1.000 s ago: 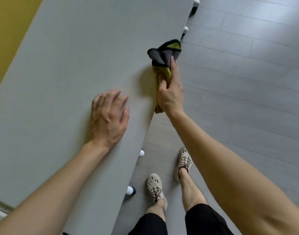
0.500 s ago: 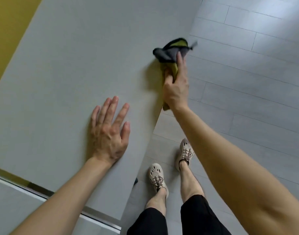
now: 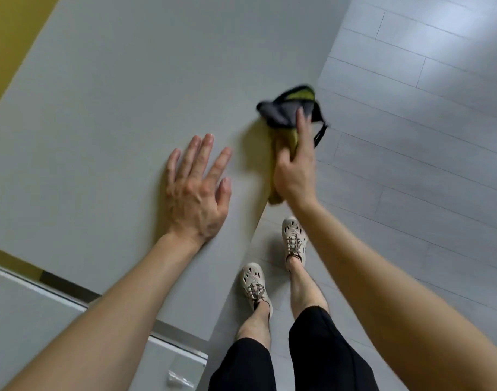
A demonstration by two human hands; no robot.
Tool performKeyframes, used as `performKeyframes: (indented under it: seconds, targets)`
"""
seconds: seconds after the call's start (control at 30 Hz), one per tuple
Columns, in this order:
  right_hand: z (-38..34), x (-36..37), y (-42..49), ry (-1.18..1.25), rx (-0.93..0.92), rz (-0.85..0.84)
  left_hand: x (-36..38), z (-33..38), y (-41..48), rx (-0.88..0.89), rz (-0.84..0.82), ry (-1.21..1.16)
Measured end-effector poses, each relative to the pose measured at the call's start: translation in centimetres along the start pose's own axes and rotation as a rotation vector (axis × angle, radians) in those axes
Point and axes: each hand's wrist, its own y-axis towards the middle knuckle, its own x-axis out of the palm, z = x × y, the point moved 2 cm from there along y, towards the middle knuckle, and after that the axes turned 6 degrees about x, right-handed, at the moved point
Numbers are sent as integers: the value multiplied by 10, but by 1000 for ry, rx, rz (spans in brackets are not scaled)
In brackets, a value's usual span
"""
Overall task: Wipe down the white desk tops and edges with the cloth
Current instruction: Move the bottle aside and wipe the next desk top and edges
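The right hand (image 3: 293,176) grips the cloth (image 3: 284,112) at the edge of the table (image 3: 128,94) on the person's side. The thumb and lower fingers curl round the yellow-green bunch of fabric. The index finger lies straight along it, its tip pressing on the grey part. The cloth is folded over the lip, so some of it sits on the top and some hangs down the side toward the floor (image 3: 410,142). Its far end is blurred, and a dark strip trailing off to the right may be a hem or a loop; I cannot say which.

What matters for the next move is the line of that edge. The cloth's long axis runs along it, from the heel of the right hand forward and away from the person. The right hand alone is on the cloth and on the edge. The next stroke is likely a slide along the lip with the fabric wrapped over the corner, so that top and side are wiped together.

The left hand (image 3: 198,187) lies flat on the tabletop with its fingers spread and straight, holding nothing. It is near the right hand and further in from the edge, and it looks like a brace. Below the edge the person's shoes (image 3: 293,238) stand on the pale floor. A second table (image 3: 30,320) stands just beside the first at lower left.
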Motion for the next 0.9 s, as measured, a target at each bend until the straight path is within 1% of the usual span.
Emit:
performKeyframes:
  seconds: [0.07, 0.13, 0.23, 0.3, 0.33, 0.4, 0.47, 0.57, 0.63, 0.67, 0.73, 0.77, 0.83, 0.9]
  targets:
    - [-5, -4, 22, 13, 32, 49, 1, 1, 0, -8, 8, -3]
    - [-8, 0, 0, 39, 46, 67, 3, 0, 0, -5, 18, 2]
    - [4, 15, -103, 102, 64, 17, 7, -4, -1, 11, 31, -3]
    - [13, 17, -177, 99, 69, -75, 9, -7, -1, 22, 37, 5]
    - [16, 13, -199, 91, 58, -118, 9, -8, 0, 21, 45, 5]
    - [20, 3, -199, 65, 0, -169, 8, -7, 1, 15, 41, -6]
    - [18, -2, -156, 46, -6, -162, 4, -5, 1, 7, 14, -30]
    - [2, -6, -69, 29, 60, -50, -5, -5, 2, 1, -78, -70]
    - [-2, -8, -42, 21, 88, -24, -16, -9, 0, -8, -190, -141]
    - [-1, -8, -43, 22, 95, -12, -26, -11, -6, -11, -252, -162]
    - [4, 0, -80, 46, 121, 6, -48, -16, -32, -20, -356, -145]
    - [8, 8, -114, 61, 133, -1, -59, -18, -52, -31, -402, -124]
    - [16, 21, -196, 62, 142, -76, -80, -22, -98, -54, -475, -85]
    - [21, 23, -254, 46, 128, -174, -96, -30, -135, -97, -520, -51]
